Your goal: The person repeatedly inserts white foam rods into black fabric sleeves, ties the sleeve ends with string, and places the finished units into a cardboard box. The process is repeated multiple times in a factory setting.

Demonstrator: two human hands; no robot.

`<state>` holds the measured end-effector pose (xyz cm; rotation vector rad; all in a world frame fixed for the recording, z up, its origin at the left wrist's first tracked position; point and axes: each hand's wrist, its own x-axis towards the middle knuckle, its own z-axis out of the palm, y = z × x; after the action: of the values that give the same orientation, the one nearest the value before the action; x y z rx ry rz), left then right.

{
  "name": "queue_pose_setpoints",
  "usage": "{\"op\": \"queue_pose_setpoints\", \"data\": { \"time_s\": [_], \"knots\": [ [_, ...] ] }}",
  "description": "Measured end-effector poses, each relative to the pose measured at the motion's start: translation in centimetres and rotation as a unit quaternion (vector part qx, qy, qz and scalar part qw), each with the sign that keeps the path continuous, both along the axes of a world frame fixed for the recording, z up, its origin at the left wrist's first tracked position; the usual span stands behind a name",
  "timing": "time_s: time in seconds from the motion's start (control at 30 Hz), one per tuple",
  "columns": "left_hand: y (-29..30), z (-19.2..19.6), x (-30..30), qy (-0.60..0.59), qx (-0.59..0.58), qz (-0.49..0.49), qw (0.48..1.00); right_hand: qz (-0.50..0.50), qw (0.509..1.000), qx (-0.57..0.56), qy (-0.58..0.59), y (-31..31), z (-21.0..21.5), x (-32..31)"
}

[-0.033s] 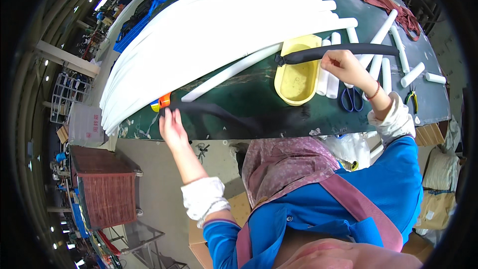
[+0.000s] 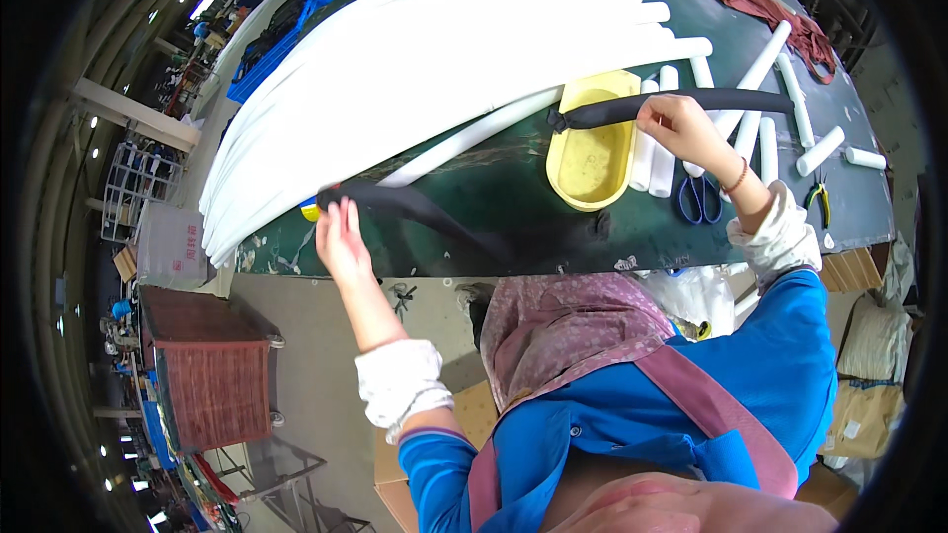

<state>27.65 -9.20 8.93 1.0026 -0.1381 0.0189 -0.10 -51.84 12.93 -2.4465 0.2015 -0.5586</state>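
Observation:
My left hand point(image 2: 342, 245) pinches the end of a limp black fabric sleeve point(image 2: 420, 207), which trails right across the green table. Under that end, a roll with a yellow and blue side point(image 2: 310, 209) is mostly covered. Over the yellow basin point(image 2: 559, 173), my right hand point(image 2: 683, 128) has its fingertips closed at the lower edge of a filled-out black tube point(image 2: 736, 99). Its left end is bunched into a knot; its right end reaches past the white tubes. A thin edge between my right fingertips cannot be made out.
A large heap of long white tubes point(image 2: 415, 79) covers the table's far left. Short white tubes point(image 2: 820, 150) lie scattered at the right, near blue-handled scissors point(image 2: 699, 199) and yellow-handled pliers point(image 2: 818, 201). A dark red cloth point(image 2: 770, 18) lies far right. A brown cart point(image 2: 212, 370) stands left below.
The sleeve's left end has come up and now covers the orange part of the roll. My left hand has shifted only slightly; my right hand stays by the black tube.

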Motion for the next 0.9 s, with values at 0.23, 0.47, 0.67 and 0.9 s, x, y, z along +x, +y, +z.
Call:
{"op": "queue_pose_setpoints", "data": {
  "time_s": [0.23, 0.47, 0.67, 0.9],
  "knots": [
    [-1.9, -4.7, 1.2, 0.063, 0.285, 0.017, 0.956, 0.004, 0.967, -0.24, 0.087, -3.8, -6.2, 5.3],
    [-6.0, -4.2, -11.7, -0.052, 0.289, -0.189, 0.937, 0.111, 0.972, -0.207, 0.021, 1.0, -1.5, 5.6],
    [-5.9, 0.1, -19.0, -0.209, 0.194, -0.103, 0.953, 0.333, 0.916, -0.22, -0.029, 13.2, 4.0, 3.5],
    [1.7, 3.9, -21.0, -0.152, -0.016, -0.005, 0.988, 0.516, 0.852, 0.081, -0.034, 22.4, 5.6, 4.6]
  ]
}}
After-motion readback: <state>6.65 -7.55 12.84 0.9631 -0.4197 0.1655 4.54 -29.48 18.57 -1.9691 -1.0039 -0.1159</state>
